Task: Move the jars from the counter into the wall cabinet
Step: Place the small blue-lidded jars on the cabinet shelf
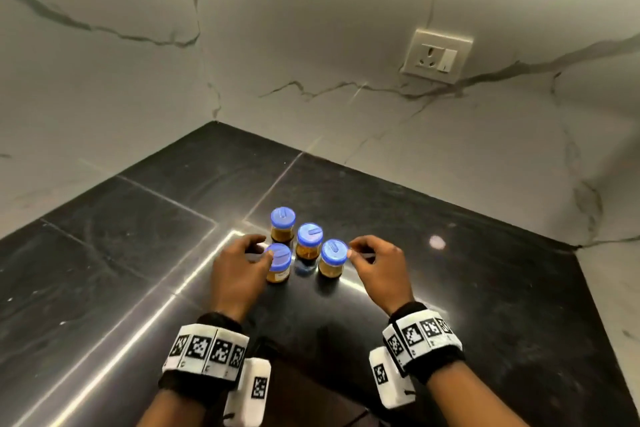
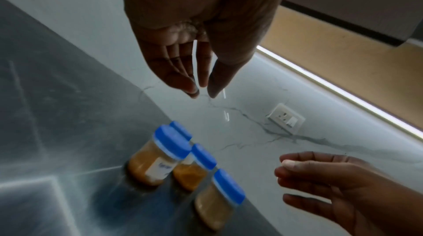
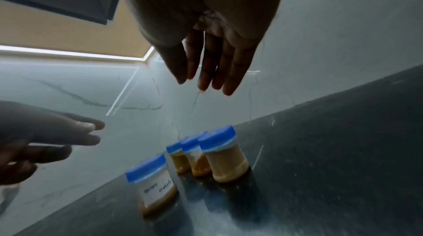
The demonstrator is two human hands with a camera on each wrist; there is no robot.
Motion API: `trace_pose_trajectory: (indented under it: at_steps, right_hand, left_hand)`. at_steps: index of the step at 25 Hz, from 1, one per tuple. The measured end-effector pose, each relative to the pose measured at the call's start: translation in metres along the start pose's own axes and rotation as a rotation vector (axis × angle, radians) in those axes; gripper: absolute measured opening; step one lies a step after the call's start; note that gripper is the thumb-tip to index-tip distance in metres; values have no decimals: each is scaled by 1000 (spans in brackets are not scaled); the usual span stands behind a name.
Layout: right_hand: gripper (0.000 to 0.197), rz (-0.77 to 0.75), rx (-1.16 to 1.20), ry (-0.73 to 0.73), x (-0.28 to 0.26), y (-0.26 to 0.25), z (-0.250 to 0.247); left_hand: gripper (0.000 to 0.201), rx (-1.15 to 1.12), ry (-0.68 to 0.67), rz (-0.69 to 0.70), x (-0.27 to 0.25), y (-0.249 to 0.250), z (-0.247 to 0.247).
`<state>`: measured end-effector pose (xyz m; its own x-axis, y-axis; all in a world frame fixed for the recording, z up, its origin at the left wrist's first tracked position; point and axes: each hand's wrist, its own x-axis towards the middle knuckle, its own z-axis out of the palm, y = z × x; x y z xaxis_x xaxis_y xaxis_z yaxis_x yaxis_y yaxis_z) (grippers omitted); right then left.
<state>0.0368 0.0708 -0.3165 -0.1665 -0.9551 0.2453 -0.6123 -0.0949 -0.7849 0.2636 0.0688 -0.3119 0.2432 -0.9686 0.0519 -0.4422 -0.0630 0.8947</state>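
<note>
Four blue-lidded jars [image 1: 300,246] stand clustered, nearly touching, on the dark counter [image 1: 138,236] near the wall corner. Both hands hover over them with relaxed fingers, holding nothing: the left hand [image 1: 239,270] over the nearest left jar [image 1: 278,262], the right hand [image 1: 377,263] beside the right jar [image 1: 333,256]. Closing fingers could knock a neighbouring jar over, since little gap separates them.

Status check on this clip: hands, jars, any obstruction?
Left hand and right hand open above the jars, holding nothing. Four blue-lidded jars upright, clustered on the counter. Nothing in the way.
</note>
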Motion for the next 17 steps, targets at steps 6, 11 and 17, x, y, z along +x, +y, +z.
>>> trace_pose_trajectory:
  at_steps: [6,11,17]
  right_hand:
    - [40,149,7,-7,16,20,40]
    - [77,259,19,-243,21,29,63]
    - [89,331,92,-220,28,45,72]
  left_hand:
    - [59,191,-84,-37,7,-41,14]
    - [50,216,-205,-27,15,-52,38]
    - [63,260,-176,-58,27,-50,48]
